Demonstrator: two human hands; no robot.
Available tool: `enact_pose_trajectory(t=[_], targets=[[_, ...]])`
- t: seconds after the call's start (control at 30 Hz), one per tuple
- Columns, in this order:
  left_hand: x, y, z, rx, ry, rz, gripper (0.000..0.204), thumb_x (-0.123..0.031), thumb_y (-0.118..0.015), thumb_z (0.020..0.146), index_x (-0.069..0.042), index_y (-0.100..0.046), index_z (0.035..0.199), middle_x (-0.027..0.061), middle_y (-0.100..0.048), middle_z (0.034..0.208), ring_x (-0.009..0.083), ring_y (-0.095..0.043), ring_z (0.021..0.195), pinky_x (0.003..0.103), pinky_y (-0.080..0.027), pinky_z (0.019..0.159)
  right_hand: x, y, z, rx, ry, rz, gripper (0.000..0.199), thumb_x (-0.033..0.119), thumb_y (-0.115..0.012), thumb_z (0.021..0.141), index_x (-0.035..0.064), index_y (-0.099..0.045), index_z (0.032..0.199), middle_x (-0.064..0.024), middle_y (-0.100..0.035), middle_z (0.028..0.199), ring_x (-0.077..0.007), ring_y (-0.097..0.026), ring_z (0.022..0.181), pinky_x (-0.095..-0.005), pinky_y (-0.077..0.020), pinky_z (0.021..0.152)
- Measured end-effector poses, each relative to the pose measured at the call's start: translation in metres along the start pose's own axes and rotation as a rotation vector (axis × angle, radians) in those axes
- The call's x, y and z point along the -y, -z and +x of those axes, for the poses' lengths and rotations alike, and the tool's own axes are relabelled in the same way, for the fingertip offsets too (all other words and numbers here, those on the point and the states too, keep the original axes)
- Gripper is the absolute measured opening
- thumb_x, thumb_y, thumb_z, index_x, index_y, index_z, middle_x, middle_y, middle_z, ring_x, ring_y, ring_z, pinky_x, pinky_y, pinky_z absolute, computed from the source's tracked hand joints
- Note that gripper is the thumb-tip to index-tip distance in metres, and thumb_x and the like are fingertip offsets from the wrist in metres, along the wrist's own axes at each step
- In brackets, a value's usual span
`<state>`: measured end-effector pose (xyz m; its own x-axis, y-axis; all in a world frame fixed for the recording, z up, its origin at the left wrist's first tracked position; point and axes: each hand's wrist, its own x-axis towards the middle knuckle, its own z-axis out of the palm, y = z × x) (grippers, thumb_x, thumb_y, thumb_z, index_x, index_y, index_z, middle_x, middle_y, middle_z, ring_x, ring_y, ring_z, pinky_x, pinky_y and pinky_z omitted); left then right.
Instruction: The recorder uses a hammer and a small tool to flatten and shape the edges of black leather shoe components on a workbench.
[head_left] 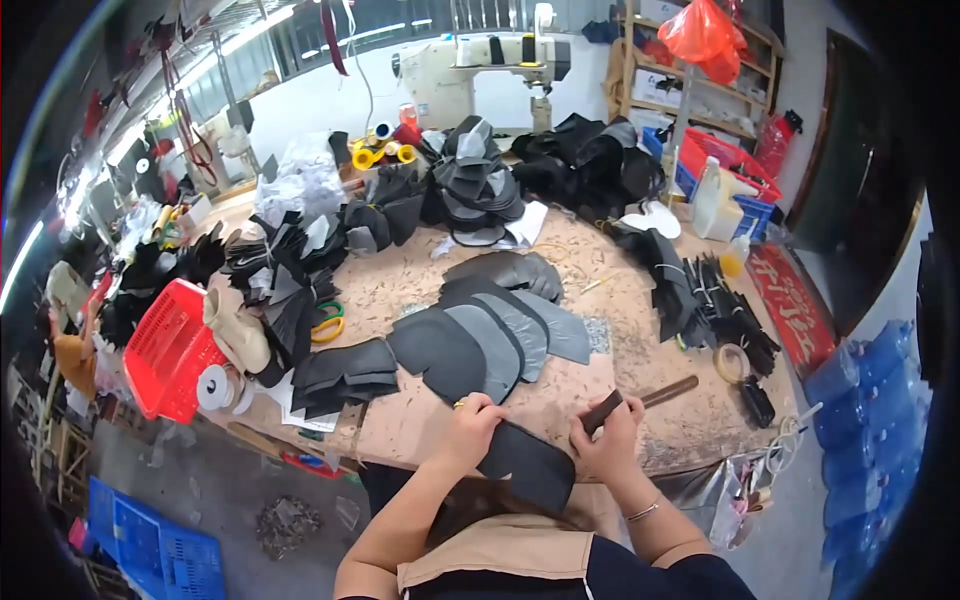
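A black curved shoe-upper piece point(528, 467) hangs over the table's front edge, pinched at its upper left by my left hand point(474, 428). My right hand point(610, 436) is closed around a flat dark brown strip point(601, 411), whose exact kind I cannot make out. Just past the right fingers lies a brown wooden handle point(670, 391); its other end is hidden by the hand. In front of both hands, black and grey cut pieces point(484, 350) lie fanned out, overlapping. A stack of black pieces point(345, 377) sits to their left.
The worktable point(590, 262) carries heaps of dark pieces point(475, 185) at the back, below a sewing machine point(480, 80). At left are a red basket point(172, 345), a beige boot point(236, 333) and yellow-handled scissors point(328, 325). A tape roll point(731, 363) lies at right.
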<state>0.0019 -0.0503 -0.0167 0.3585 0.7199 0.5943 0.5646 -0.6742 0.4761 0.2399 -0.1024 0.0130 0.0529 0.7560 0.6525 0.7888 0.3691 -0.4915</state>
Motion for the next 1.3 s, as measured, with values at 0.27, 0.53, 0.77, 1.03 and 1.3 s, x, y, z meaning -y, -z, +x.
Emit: enact_pose_trajectory(t=[0.27, 0.53, 0.77, 1.03, 1.3], targets=[[0.006, -0.010, 0.013, 0.141, -0.046, -0.084, 0.009, -0.003, -0.062, 0.083, -0.005, -0.063, 0.092, 0.0117, -0.059, 0.097, 0.0330, -0.058, 0.090, 0.042, -0.049, 0.078, 0.031, -0.010, 0.039, 0.012, 0.022, 0.110, 0.016, 0.016, -0.074, 0.078, 0.0062, -0.061, 0.079, -0.0061, -0.062, 0.075, -0.0273, -0.055, 0.080, -0.0412, -0.0381, 0.083], [0.013, 0.004, 0.014, 0.158, -0.070, -0.157, 0.018, -0.002, -0.067, 0.080, -0.005, -0.067, 0.097, 0.0125, -0.060, 0.098, 0.0326, -0.058, 0.089, 0.041, -0.049, 0.077, 0.052, -0.058, 0.025, -0.060, -0.006, -0.006, 0.020, 0.017, -0.077, 0.073, 0.0080, -0.061, 0.081, -0.0026, -0.062, 0.075, -0.0225, -0.059, 0.074, -0.0387, -0.0364, 0.086], [0.016, 0.019, 0.007, 0.266, -0.189, -0.069, 0.028, -0.004, -0.064, 0.077, -0.004, -0.067, 0.104, 0.0113, -0.060, 0.103, 0.0311, -0.057, 0.095, 0.040, -0.047, 0.085, 0.044, -0.045, 0.027, 0.034, -0.073, 0.068, 0.018, 0.017, -0.077, 0.076, 0.0069, -0.063, 0.084, -0.0063, -0.063, 0.081, -0.0280, -0.053, 0.095, -0.0397, -0.0391, 0.086], [0.014, 0.030, 0.009, 0.356, -0.332, 0.052, 0.041, -0.004, -0.061, 0.072, -0.002, -0.062, 0.113, 0.0103, -0.059, 0.112, 0.0307, -0.055, 0.099, 0.037, -0.046, 0.091, 0.066, -0.035, 0.053, -0.097, -0.041, 0.110, 0.015, 0.018, -0.074, 0.079, 0.0076, -0.062, 0.077, -0.0035, -0.063, 0.069, -0.0247, -0.058, 0.072, -0.0397, -0.0349, 0.088], [0.012, 0.026, 0.008, 0.335, -0.251, -0.004, 0.039, -0.002, -0.059, 0.072, -0.002, -0.063, 0.111, 0.0110, -0.059, 0.109, 0.0304, -0.056, 0.101, 0.037, -0.047, 0.089, 0.044, -0.059, 0.048, 0.013, 0.102, 0.020, 0.017, 0.016, -0.076, 0.077, 0.0086, -0.061, 0.079, -0.0022, -0.062, 0.076, -0.0239, -0.058, 0.076, -0.0392, -0.0346, 0.086]])
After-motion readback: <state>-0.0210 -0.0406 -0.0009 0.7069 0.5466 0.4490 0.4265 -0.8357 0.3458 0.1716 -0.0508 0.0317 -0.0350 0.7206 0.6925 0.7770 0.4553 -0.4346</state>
